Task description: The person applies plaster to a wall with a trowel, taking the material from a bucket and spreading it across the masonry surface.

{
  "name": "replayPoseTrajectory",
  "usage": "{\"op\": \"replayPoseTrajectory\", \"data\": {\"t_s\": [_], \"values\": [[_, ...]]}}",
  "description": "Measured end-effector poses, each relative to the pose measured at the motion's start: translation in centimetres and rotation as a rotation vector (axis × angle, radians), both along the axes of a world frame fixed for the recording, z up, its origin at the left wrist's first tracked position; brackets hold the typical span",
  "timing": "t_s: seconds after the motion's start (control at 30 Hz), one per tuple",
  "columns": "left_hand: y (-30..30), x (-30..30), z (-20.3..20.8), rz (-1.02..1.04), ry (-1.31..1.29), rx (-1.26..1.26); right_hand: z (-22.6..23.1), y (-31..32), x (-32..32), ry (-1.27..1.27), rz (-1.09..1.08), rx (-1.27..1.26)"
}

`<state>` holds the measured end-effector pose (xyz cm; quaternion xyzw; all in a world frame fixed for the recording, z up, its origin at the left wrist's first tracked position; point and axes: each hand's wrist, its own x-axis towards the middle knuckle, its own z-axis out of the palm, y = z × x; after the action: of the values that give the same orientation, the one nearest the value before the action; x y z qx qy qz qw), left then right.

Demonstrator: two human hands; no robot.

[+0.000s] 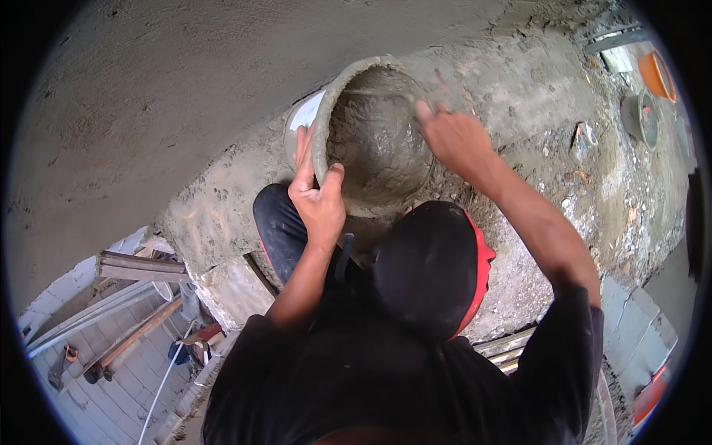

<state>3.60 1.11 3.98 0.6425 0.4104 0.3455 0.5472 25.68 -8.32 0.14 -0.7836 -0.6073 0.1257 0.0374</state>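
A bucket (319, 159) caked with grey mortar lies tipped before my knees, its mouth toward me. Wet mortar (378, 152) coats the inside and fills its bottom. My left hand (319, 199) grips the near-left rim, thumb over the lip and fingers along the outer wall. Beside the right part of the rim, my right hand (454, 141) is closed on the end of a thin, mortar-smeared tool (374, 93) that reaches across the bucket's mouth. Motion blur and mortar hide the tool's exact kind.
A grey mortar-faced wall (163, 89) rises on the left. Rough, mortar-spattered ground (519, 96) stretches right, with an orange tub (657, 77) and a grey bucket (639, 119) at the far right. Timber and pipes (141, 326) lie lower left.
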Motion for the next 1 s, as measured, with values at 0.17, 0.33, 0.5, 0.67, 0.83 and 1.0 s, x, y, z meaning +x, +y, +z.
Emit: {"op": "replayPoseTrajectory", "data": {"t_s": [0.17,0.33,0.5,0.67,0.83,1.0], "values": [[-1.6,-0.7,-1.1,-0.156,0.026,0.223,-5.6,-0.7,-1.3,0.111,0.120,-0.286],[-0.9,-1.3,-0.8,-0.028,-0.002,0.175,1.8,-0.5,-2.0,0.191,0.185,-0.309],[-0.7,-1.7,-1.4,-0.174,0.002,0.191,-4.6,-0.7,-3.0,0.029,0.200,-0.267],[0.0,-2.5,-1.0,-0.015,-0.096,0.081,0.7,0.6,-3.3,0.209,0.262,-0.426],[-0.4,-2.1,-1.7,-0.117,-0.075,0.156,-2.9,1.7,-0.3,0.404,0.086,-0.493],[0.0,-2.5,-1.6,-0.071,-0.131,0.146,-3.7,-0.4,-2.4,0.821,0.209,-0.709]]}}
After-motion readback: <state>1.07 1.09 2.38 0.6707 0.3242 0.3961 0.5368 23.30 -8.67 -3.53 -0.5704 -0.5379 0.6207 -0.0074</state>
